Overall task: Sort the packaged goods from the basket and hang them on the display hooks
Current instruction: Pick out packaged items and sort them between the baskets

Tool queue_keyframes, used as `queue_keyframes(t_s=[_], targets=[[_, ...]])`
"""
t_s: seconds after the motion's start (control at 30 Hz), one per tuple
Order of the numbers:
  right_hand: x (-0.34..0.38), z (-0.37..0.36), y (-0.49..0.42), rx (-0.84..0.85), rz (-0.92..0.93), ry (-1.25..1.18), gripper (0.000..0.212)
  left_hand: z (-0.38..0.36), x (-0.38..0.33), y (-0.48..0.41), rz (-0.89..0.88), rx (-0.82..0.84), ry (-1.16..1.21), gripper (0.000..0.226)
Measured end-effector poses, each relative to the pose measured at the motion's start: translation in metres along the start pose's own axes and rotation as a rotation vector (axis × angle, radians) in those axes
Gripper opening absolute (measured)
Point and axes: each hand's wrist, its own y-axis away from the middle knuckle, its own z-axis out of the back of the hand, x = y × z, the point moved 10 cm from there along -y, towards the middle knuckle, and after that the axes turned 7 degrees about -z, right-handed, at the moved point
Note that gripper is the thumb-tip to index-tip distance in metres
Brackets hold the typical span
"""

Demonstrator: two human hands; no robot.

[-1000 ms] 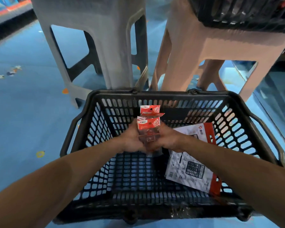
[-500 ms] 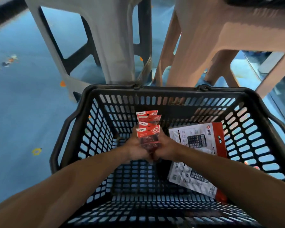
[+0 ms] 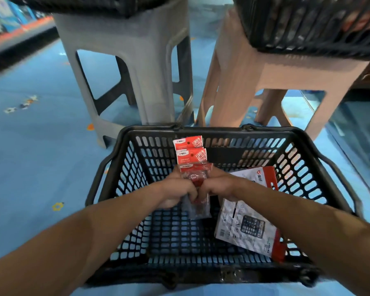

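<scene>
A black plastic basket stands on the blue floor in front of me. Over its middle I hold a stack of small clear packets with red header cards, fanned upright. My left hand grips the stack's left side and my right hand grips its right side, fingers curled round the packets. A packaged calculator on a white and red card lies flat on the basket's floor at the right, partly under my right forearm.
A grey plastic stool and a pink plastic stool stand just beyond the basket. Each carries a black basket, one on the grey stool and one on the pink stool. Shelving edges show far left and far right.
The view has tilted up, showing the baskets on the stools. Both hands still hold the packet stack, now raised a little with the packets fanned taller.
</scene>
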Motion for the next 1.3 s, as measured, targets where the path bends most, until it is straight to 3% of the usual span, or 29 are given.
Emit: queue_keyframes(t_s=[0.1,0.17,0.27,0.43,0.5,0.6,0.83,1.0,1.07,1.17,1.3], targets=[[0.032,0.005,0.020,-0.039,0.096,0.059,0.054,0.002,-0.025,0.016,-0.055,-0.001,0.013,0.063],[0.052,0.008,0.037,-0.056,0.146,0.048,0.055,0.002,-0.048,0.029,-0.121,0.021,0.042,0.069],[0.080,0.015,0.062,-0.095,0.238,-0.050,0.041,-0.001,-0.087,0.052,-0.230,0.076,0.122,0.071],[0.135,0.007,0.087,-0.070,0.317,-0.417,0.030,-0.002,-0.146,0.080,-0.375,0.015,0.387,0.049],[0.153,0.002,0.091,-0.051,0.313,-0.504,0.020,0.000,-0.163,0.087,-0.413,-0.043,0.496,0.039],[0.178,-0.001,0.095,-0.090,0.305,-0.588,0.022,0.003,-0.190,0.102,-0.418,-0.064,0.555,0.023],[0.260,-0.002,0.152,-0.024,0.168,-0.647,0.026,0.012,-0.267,0.161,-0.264,-0.113,0.588,0.024],[0.316,0.004,0.220,-0.026,0.018,-0.626,0.052,0.024,-0.328,0.218,-0.013,-0.135,0.372,0.043],[0.345,0.007,0.252,0.003,0.016,-0.571,0.051,0.021,-0.359,0.245,0.046,-0.055,0.255,0.062],[0.392,0.018,0.300,0.023,-0.010,-0.559,0.049,0.012,-0.410,0.285,0.114,0.115,0.107,0.047],[0.465,0.034,0.348,0.056,0.014,-0.532,0.050,0.008,-0.487,0.318,0.165,0.211,0.077,0.051]])
